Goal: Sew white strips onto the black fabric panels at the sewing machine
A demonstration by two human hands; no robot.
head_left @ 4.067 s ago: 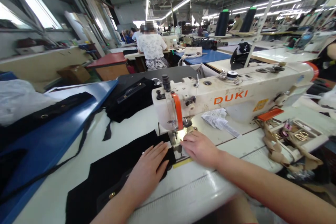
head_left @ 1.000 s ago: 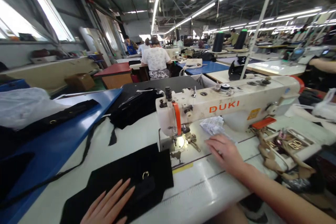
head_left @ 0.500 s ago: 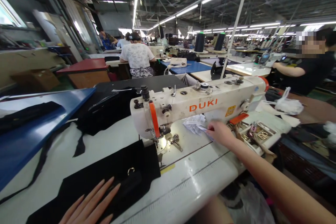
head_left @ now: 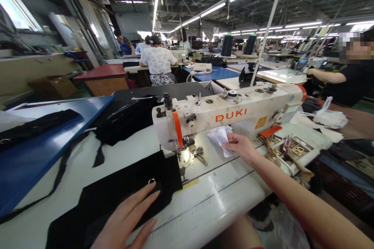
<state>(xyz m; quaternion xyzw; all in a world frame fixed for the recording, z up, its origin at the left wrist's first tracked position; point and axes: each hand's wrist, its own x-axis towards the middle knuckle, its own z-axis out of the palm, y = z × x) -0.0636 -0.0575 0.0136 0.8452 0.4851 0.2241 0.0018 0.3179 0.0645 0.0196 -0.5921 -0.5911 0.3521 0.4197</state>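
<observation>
My left hand (head_left: 128,220) lies flat with fingers spread on a black fabric piece (head_left: 117,194) that carries a small metal ring (head_left: 151,181). The fabric sits on the white table just left of the needle of a white DUKI sewing machine (head_left: 228,114). My right hand (head_left: 240,146) is under the machine's arm, its fingers pinched on a crumpled white paper (head_left: 219,137) and lifting it off the machine bed.
A tray of metal buckles and tan straps (head_left: 292,151) stands at the right. More black fabric (head_left: 128,118) lies behind the machine, and a blue board (head_left: 43,144) on the left. Other people sit at machines ahead and at the right.
My right hand left the needle area, reached right to the white paper and has now picked it up. My left hand slid back along the black fabric, which moved out from under the needle.
</observation>
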